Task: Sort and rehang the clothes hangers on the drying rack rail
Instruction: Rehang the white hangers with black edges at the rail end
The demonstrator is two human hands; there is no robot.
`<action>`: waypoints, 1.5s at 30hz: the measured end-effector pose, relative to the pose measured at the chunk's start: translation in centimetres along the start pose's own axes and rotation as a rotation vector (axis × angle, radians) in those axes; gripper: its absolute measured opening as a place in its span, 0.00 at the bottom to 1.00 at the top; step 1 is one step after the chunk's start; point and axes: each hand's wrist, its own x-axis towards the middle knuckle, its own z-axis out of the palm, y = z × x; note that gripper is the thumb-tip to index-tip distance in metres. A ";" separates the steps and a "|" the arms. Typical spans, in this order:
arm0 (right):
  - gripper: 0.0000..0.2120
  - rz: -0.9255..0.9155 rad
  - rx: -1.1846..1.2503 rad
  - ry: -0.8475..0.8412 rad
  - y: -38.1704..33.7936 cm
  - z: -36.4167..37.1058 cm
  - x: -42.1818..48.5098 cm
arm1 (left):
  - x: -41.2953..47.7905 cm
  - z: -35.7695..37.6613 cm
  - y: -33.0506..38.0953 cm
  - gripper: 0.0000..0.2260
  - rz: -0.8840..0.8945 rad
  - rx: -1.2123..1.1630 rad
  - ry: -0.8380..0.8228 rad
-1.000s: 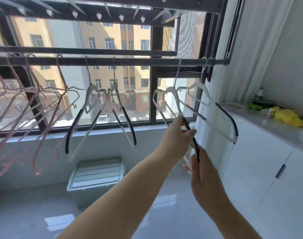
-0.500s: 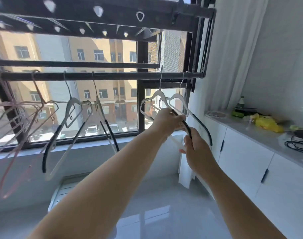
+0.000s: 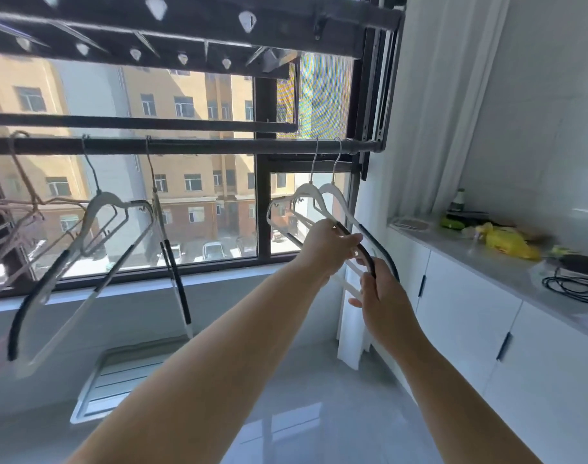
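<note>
Two white hangers with black shoulder pads hang side by side at the right end of the rail (image 3: 185, 146), their hooks close together over it. The held hanger (image 3: 306, 193) is the one farther from the rail's end; the end hanger (image 3: 332, 190) hangs just beside it, its black pad (image 3: 386, 252) curving down past the hands.

The left hand (image 3: 329, 244) reaches up with its fingers curled over the held hanger's right shoulder, just where the white plastic meets the black pad. The right hand (image 3: 383, 296) is lower, and its thumb and forefinger pinch the bottom tip of that same pad; its other fingers are spread loosely below, near the hanger's white lower bar. Both hooks are on the rail.

Further left on the rail, well apart from the pair, hang two more white hangers: a tilted hanger (image 3: 101, 204) turned broadside and a thin hanger (image 3: 172, 259) seen almost edge-on. A tangled cluster of pink hangers (image 3: 14, 219) sits at the far left.

Behind the rail is a window (image 3: 202, 195). A lidded bin (image 3: 125, 376) stands on the floor under it. To the right, a curtain (image 3: 436, 112) falls beside a counter (image 3: 486, 262) that carries a bottle (image 3: 458, 199), a yellow bag (image 3: 506, 243) and a coiled cable (image 3: 573, 287).
</note>
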 end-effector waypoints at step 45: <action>0.20 -0.288 -0.182 0.057 -4.3 4.3 -6.0 | -11.4 -9.9 -0.9 0.20 0.472 0.210 0.420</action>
